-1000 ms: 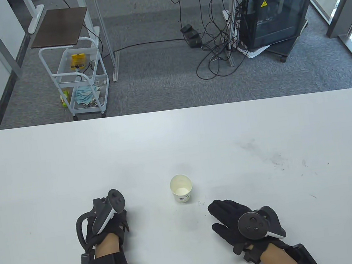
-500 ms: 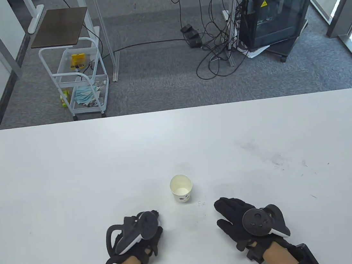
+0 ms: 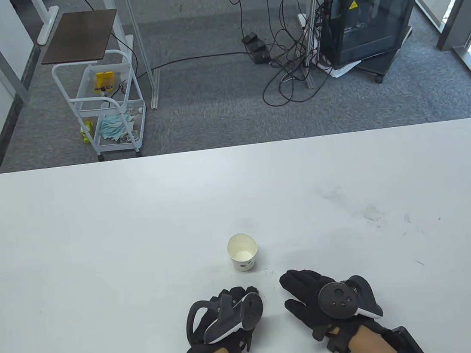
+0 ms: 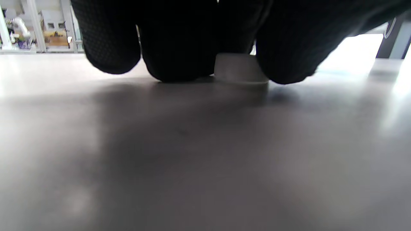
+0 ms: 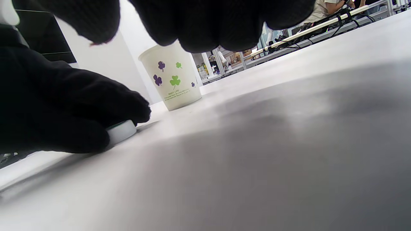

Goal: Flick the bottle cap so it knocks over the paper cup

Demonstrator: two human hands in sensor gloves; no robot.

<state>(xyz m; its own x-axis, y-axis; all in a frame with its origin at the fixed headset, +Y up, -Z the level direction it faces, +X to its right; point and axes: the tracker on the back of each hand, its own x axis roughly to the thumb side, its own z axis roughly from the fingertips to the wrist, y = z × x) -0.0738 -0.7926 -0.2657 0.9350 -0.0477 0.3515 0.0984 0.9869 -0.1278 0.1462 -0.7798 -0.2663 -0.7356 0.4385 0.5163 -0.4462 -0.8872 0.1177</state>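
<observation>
A white paper cup (image 3: 243,252) with clover prints stands upright on the white table (image 3: 95,229); it also shows in the right wrist view (image 5: 173,80). A white bottle cap (image 4: 239,69) lies flat on the table, held between my left hand's fingers (image 4: 179,41); the right wrist view shows the cap (image 5: 123,131) under those fingers. The cap is hidden in the table view. My left hand (image 3: 240,293) rests just below the cup. My right hand (image 3: 295,286) lies open on the table, right of the left hand, touching nothing.
Dark scuff marks (image 3: 370,213) lie on the table to the right. Beyond the far edge stand a white cart (image 3: 105,107), floor cables (image 3: 285,61) and a black cabinet (image 3: 370,11).
My left hand has slid right along the table, from the left of the cup to just below it. My right hand has stayed almost still. The cup has not moved.
</observation>
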